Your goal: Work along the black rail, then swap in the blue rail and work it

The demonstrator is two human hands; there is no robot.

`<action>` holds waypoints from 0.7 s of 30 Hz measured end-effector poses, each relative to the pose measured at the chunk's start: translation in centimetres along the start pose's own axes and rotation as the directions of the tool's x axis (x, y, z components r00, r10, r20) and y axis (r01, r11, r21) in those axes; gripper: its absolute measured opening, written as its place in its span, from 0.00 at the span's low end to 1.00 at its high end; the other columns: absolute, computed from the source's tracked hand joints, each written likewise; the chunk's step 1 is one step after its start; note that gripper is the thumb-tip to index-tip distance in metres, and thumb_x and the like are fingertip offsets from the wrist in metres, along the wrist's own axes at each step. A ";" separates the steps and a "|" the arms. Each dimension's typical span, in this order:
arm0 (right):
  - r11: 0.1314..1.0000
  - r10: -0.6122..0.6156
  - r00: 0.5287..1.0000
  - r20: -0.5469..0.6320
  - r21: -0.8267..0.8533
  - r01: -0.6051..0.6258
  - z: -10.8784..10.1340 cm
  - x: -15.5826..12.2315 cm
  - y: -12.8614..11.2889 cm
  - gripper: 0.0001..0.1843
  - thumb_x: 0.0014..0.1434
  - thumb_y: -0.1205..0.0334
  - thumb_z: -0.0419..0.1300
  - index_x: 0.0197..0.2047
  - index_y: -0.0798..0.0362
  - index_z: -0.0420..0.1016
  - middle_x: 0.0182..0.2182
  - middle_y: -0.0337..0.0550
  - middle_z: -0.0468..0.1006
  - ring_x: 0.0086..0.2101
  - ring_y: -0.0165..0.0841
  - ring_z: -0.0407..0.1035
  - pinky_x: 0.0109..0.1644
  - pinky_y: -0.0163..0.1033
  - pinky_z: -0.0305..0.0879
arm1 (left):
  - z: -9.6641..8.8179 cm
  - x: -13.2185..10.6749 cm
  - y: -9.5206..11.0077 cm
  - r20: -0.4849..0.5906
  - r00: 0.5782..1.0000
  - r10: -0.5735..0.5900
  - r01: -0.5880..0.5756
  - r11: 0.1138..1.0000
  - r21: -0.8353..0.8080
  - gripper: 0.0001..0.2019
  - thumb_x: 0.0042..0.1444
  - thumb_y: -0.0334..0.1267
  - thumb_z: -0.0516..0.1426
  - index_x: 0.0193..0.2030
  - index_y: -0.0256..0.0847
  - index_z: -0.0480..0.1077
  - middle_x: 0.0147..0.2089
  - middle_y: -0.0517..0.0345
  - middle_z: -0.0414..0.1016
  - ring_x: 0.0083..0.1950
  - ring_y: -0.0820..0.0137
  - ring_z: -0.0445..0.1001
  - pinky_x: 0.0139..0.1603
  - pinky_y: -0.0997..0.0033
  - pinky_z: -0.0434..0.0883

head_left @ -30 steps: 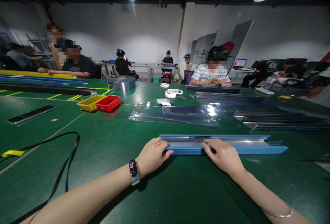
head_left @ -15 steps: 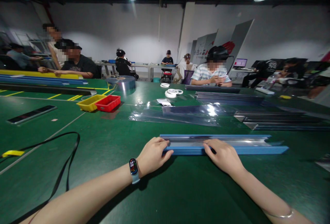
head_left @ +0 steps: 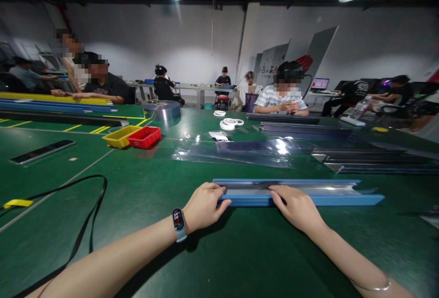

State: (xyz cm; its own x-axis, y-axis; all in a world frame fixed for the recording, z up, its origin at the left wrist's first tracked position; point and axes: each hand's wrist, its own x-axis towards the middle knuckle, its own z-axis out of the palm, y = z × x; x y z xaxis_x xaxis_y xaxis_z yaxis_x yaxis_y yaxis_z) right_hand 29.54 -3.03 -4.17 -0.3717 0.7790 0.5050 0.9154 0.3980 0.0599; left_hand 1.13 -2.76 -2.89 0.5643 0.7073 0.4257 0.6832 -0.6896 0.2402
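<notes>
Where the green desk point(head_left: 240, 261) comes nearest to me: one silver bangle point(head_left: 375, 287) on my right arm; one watch band point(head_left: 178, 224), dark-faced, on my left wrist; one black strap point(head_left: 98, 206), looped at the left, with a yellow tag point(head_left: 18, 203) beside it.

Hands, two. My left hand point(head_left: 205, 206), partly closed over the left end of the blue channel point(head_left: 343, 200), thumb on the outside of its near wall, fingers over the top. My right hand point(head_left: 295, 206), loosely bent near the channel's middle, thumb and fingers straddling the same wall. Both have hold of it; how firmly, I cannot tell from my end.

Channel, one: lying left to right on the desk before me, hollow side up, shiny within.

Beyond it: dark profiles point(head_left: 377, 160), several, at right; clear plastic strips point(head_left: 236, 155), overlapping, at centre; one phone point(head_left: 43, 152), flat, at left; one red bin point(head_left: 146, 138) touching one yellow bin point(head_left: 118, 138); white rings point(head_left: 228, 125), some overlapping.

Farthest on my list: one seated person in a striped top point(head_left: 263, 101), across the desk.
</notes>
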 end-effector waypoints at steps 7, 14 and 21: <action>1.000 0.011 0.999 0.034 -0.001 -0.011 0.3 -0.1 0.2 0.17 0.58 0.57 0.46 0.43 0.53 0.71 0.39 0.44 0.75 0.40 0.35 0.68 0.45 0.40 0.62 | 0.1 0.0 0.0 0.021 1.000 -0.015 0.015 1.000 0.012 0.15 0.57 0.44 0.46 0.45 0.38 0.65 0.41 0.51 0.71 0.45 0.66 0.68 0.48 0.64 0.63; 0.998 -0.026 1.000 0.015 0.064 0.025 -0.4 0.2 -0.5 0.14 0.59 0.59 0.45 0.35 0.52 0.71 0.32 0.43 0.74 0.35 0.33 0.67 0.40 0.37 0.61 | 0.1 0.0 0.0 0.026 0.999 -0.018 0.018 1.000 0.008 0.15 0.57 0.44 0.46 0.45 0.39 0.65 0.41 0.52 0.71 0.45 0.66 0.68 0.47 0.64 0.63; 0.998 -0.043 0.999 -0.005 0.053 0.043 -0.7 0.4 -1.2 0.13 0.57 0.54 0.47 0.32 0.52 0.67 0.31 0.44 0.70 0.33 0.32 0.65 0.37 0.36 0.59 | 0.1 0.0 -0.1 0.027 0.999 -0.019 0.019 1.000 -0.001 0.16 0.57 0.45 0.46 0.44 0.39 0.66 0.40 0.52 0.72 0.45 0.66 0.68 0.48 0.64 0.63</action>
State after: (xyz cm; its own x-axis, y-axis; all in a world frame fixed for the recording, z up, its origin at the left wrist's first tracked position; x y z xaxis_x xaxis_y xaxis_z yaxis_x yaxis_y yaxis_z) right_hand 28.38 -3.55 -3.42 -0.4099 0.7587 0.5063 0.8890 0.4566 0.0355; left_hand 1.09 -2.69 -3.00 0.5635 0.7241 0.3977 0.6933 -0.6763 0.2489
